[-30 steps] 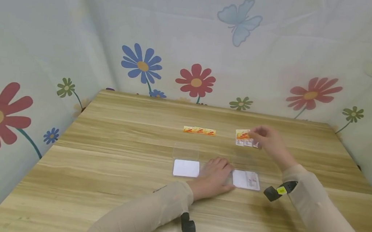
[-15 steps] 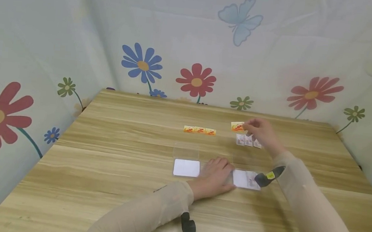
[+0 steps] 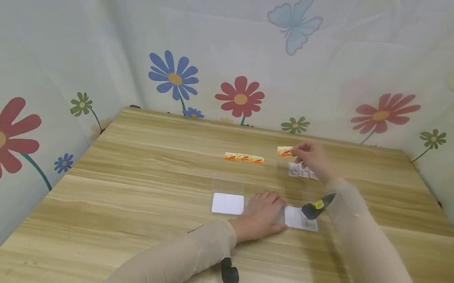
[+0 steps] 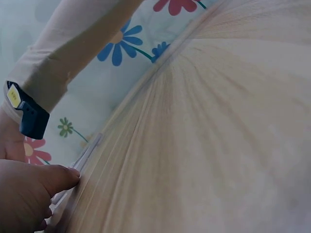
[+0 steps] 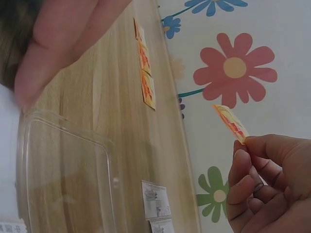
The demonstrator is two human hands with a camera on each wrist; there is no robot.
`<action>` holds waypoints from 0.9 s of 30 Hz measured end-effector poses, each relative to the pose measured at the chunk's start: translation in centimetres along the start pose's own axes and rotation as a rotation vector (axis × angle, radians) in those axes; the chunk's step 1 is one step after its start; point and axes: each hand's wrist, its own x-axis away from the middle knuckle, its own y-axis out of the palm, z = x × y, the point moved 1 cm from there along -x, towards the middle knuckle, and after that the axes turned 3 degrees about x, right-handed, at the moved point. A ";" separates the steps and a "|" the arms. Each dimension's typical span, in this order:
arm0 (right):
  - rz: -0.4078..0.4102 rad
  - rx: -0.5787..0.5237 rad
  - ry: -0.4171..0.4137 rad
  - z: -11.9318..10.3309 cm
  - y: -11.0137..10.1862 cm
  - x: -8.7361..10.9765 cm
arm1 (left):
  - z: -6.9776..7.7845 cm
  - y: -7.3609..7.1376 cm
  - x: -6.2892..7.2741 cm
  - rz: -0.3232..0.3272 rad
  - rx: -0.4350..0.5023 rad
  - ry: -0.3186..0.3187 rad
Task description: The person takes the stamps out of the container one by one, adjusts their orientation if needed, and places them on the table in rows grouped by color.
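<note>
My right hand (image 3: 312, 159) pinches a small flat orange-and-yellow packet (image 3: 285, 151) by one end between thumb and fingertips. In the right wrist view, the packet (image 5: 231, 122) is held up above the table. Below that hand lies a row of white printed packets (image 3: 294, 169), partly hidden by it. My left hand (image 3: 262, 213) rests on the table with its fingers extended, right at the left edge of a clear plastic case (image 3: 292, 217). White backing and a printed packet show in that case. In the right wrist view, its transparent lid (image 5: 109, 165) lies folded open.
A second clear case (image 3: 228, 204) with a white inside lies left of my left hand, its lid open toward the back. Farther back, three orange-and-yellow packets (image 3: 244, 158) lie side by side. The wooden table (image 3: 144, 224) meets a flower-printed curtain (image 3: 328, 69).
My right hand has lifted the orange-and-yellow packet off the white packets and carried it left and back. The white row now shows underneath. My left hand stays in place.
</note>
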 end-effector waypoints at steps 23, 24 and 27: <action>0.001 0.015 0.084 1.1 3.0 -2.0 | -0.1 0.4 0.0 0.017 0.011 -0.037; -0.002 -0.008 0.099 1.1 3.2 -2.0 | -0.1 0.4 0.0 0.016 0.011 -0.039; -0.018 -0.053 0.138 1.1 3.6 -2.2 | -0.1 0.3 0.0 0.005 0.007 -0.045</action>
